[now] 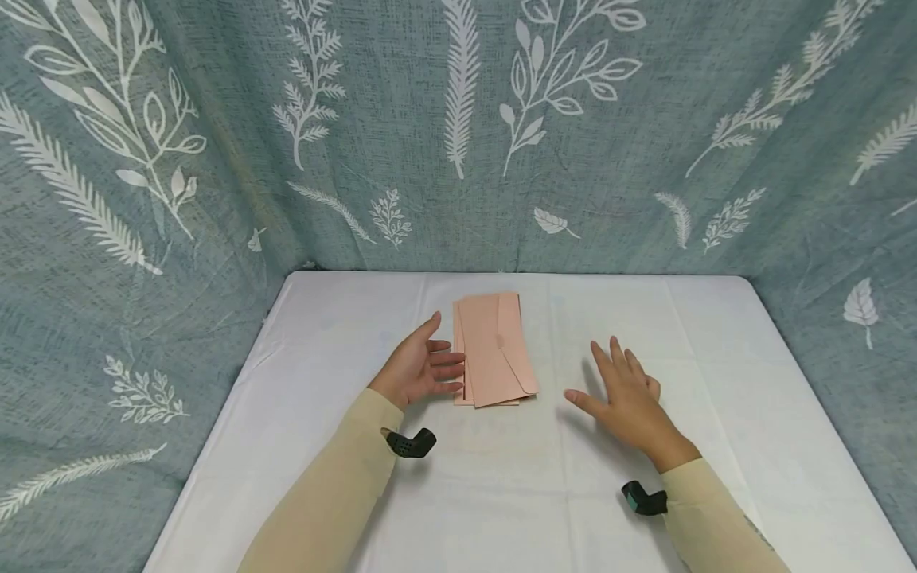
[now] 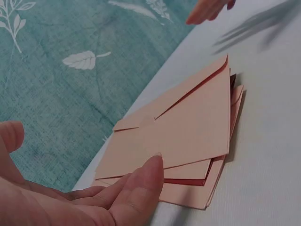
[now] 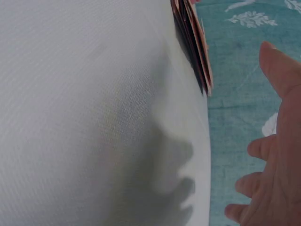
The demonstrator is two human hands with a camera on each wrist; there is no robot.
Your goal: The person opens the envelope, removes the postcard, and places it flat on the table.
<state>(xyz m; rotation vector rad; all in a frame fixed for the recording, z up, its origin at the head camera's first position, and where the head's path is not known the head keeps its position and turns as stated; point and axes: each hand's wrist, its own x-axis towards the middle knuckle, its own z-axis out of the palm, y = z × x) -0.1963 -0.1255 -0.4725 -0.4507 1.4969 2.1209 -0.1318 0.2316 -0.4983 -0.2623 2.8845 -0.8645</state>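
Note:
A loose stack of pink envelopes [image 1: 494, 350] lies near the middle of the table, the top one with its flap side up. At the stack's left edge is my left hand [image 1: 423, 366], its fingers extended toward the envelopes and the thumb raised. The left wrist view shows those fingertips overlapping the near edge of the envelopes [image 2: 174, 132]; whether they touch cannot be told. My right hand [image 1: 626, 398] hovers over the cloth to the right, apart from the stack, fingers spread and holding nothing. In the right wrist view the envelopes [image 3: 195, 47] show edge-on.
A white cloth [image 1: 344, 334] covers the table. Behind it and along both sides hangs a blue-green curtain [image 1: 401, 103] with a white leaf pattern. Each sleeve carries a small black wrist device, one on the left [image 1: 411, 442] and one on the right [image 1: 645, 499].

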